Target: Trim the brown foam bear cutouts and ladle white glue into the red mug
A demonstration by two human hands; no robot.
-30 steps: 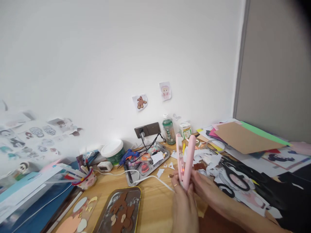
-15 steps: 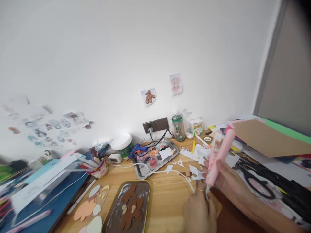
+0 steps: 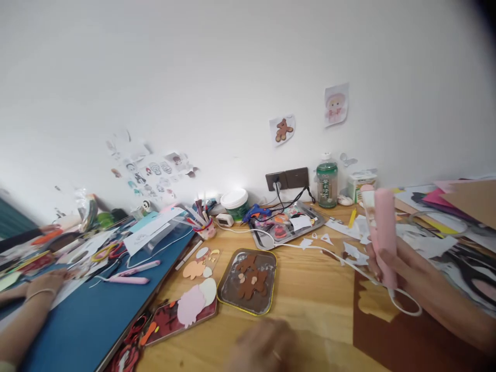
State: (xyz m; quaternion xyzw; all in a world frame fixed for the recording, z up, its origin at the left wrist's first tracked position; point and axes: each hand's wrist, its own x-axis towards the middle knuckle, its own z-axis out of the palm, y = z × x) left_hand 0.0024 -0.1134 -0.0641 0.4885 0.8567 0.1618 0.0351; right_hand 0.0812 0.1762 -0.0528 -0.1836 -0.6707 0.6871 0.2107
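Iron (image 3: 385, 232) in right hand (image 3: 403, 263), above craft desk (image 3: 306, 299)

White wall (image 3: 232, 67) behind, bear drawing (image 3: 284, 130) and doll drawing (image 3: 336, 106) stuck on it. Wooden desk in front; blue surface (image 3: 93, 315) on the left, with a co-worker's hand (image 3: 46, 283) resting on papers and a second iron (image 3: 129, 280) lying there, also pink. Brown sheet (image 3: 374, 333) at lower right, partly under the right forearm. Brown tray (image 3: 231, 292), yellow rim, holds brown cutouts (image 3: 253, 281). Metal tray (image 3: 318, 223) behind it, blue glue gun (image 3: 258, 213) at its left end.

Right hand clamped round lower part of the pink iron, which stands near upright, arms spread at the top; white cord (image 3: 408, 312) loops from its base. Left hand (image 3: 265, 343) low at front, nearest brown tray, blurred; can't tell if fingers are apart or together.

Bottle (image 3: 327, 187) and white-lidded tub (image 3: 234, 200) stand by the wall. Pen cup (image 3: 205, 231) beside timer (image 3: 225, 220). White scraps (image 3: 354, 253) left of the iron.
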